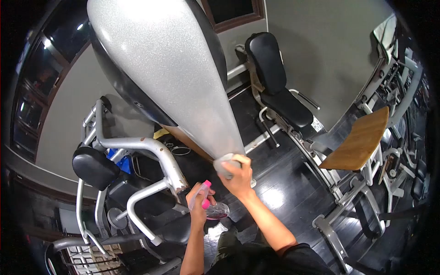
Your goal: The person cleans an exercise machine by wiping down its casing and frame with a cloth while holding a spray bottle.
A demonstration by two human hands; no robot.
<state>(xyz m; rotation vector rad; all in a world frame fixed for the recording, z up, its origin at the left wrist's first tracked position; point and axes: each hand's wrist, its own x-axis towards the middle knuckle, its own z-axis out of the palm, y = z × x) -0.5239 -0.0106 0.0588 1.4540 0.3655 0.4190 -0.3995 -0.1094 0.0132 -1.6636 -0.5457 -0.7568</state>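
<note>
My right hand presses a bunched grey cloth against the lower, narrow end of a large silver-grey machine cover with black sides. To its left and a little lower, my left hand is wrapped round the neck of a clear spray bottle with a pink and clear trigger head. The bottle lies tilted, its base pointing right, with some pinkish liquid in it.
A machine with a black padded seat stands beyond the cover. At left are silver tubes and a round black pad. On the right is a wooden board among metal frames. Dark glossy floor shows between machines.
</note>
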